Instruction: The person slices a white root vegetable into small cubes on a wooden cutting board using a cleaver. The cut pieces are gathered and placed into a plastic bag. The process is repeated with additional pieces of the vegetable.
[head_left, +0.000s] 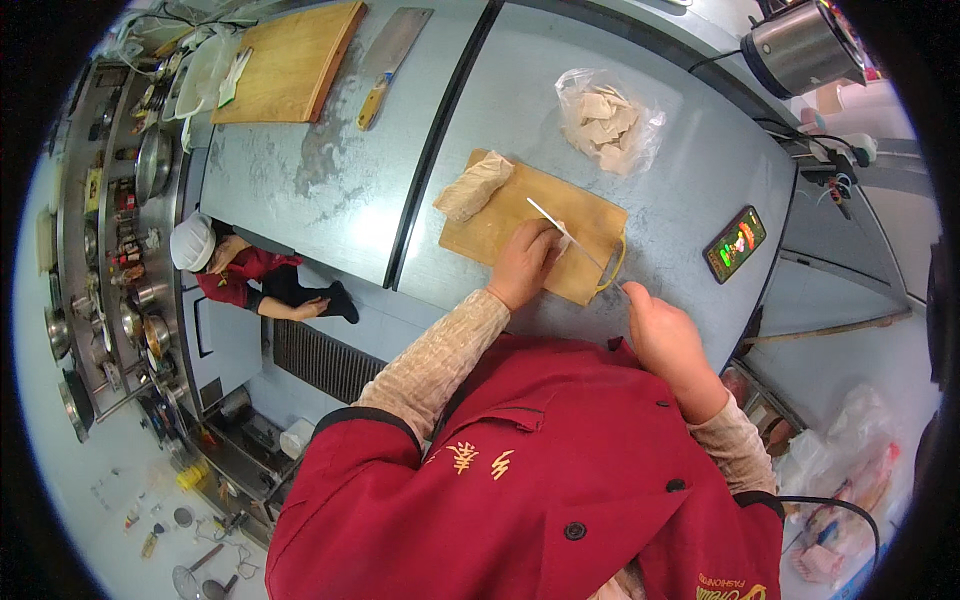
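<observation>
On a small wooden cutting board (517, 202), my left hand (525, 259) presses on a pale piece of food (561, 234), mostly hidden under the fingers. My right hand (667, 330) grips a knife (576, 238) whose thin blade lies across the board, right beside the left fingertips. The knife's handle is hidden in the fist. A pale, wrinkled roll of food (474, 186) rests at the board's far left corner. Beyond the board, a clear plastic bag (611, 124) holds several flat beige pieces. The board's yellow carrying handle (615, 262) is just under the blade's near end.
A smartphone (735, 244) lies at the right of the steel counter (480, 112). To the left are a cleaver (386, 67) and a thick wooden board (292, 60). A metal kettle (802, 49) stands at the back right. Another person (247, 270) sits beyond the counter's left part.
</observation>
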